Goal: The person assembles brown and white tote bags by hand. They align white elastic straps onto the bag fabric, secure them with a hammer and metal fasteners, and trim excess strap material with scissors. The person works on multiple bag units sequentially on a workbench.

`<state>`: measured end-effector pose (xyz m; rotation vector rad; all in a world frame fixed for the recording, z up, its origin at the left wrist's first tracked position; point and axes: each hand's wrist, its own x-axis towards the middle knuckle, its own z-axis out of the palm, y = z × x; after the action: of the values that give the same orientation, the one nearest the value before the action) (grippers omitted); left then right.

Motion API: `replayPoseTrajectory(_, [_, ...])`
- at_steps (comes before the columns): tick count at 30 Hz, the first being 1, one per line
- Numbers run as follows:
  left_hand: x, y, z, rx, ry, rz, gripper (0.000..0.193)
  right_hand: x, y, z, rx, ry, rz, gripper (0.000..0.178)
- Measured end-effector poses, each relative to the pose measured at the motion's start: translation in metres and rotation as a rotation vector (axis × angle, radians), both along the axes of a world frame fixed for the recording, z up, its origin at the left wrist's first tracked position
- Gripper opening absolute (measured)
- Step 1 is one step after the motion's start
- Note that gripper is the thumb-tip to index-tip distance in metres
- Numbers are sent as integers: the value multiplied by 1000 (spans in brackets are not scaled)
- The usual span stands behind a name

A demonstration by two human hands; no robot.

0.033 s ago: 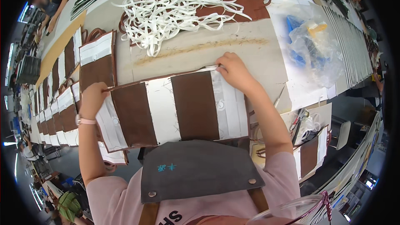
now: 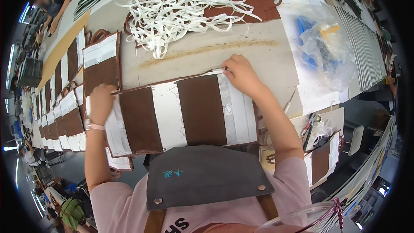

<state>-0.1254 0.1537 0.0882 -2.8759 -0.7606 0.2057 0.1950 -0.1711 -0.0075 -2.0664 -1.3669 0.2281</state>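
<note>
A wide bag panel (image 2: 202, 108) with brown and white bands lies before me, its near edge at my apron (image 2: 207, 177). Each end band carries a round disc, probably a snap. My left hand (image 2: 102, 101), wearing a pink wristband, grips the panel's far left corner with curled fingers. At the far edge, towards the right corner, my right hand (image 2: 242, 74) pinches the rim, where a thin strip stands slightly off the panel. The fingertips of the left hand are partly hidden.
Beyond the panel, a heap of white straps (image 2: 172, 13) covers part of a reddish-brown bag piece (image 2: 246, 0). Similar striped panels (image 2: 101, 71) line the left. A clear plastic bag (image 2: 330, 51) lies right, above a pointed tool (image 2: 291, 99). Another person (image 2: 56, 2) stands far left.
My left hand has shifted slightly to the right along the panel's left end. My right hand stays at the far edge.
</note>
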Motion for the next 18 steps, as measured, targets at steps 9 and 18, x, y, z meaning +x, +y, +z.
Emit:
replayPoseTrajectory(9, [114, -167, -83, -603, -365, -677, 61, -14, 21, 9, -59, -78, 20, 18])
replayPoseTrajectory(18, [130, -173, -100, -584, -356, -615, 63, -15, 40, 0, -83, -35, 143, 23])
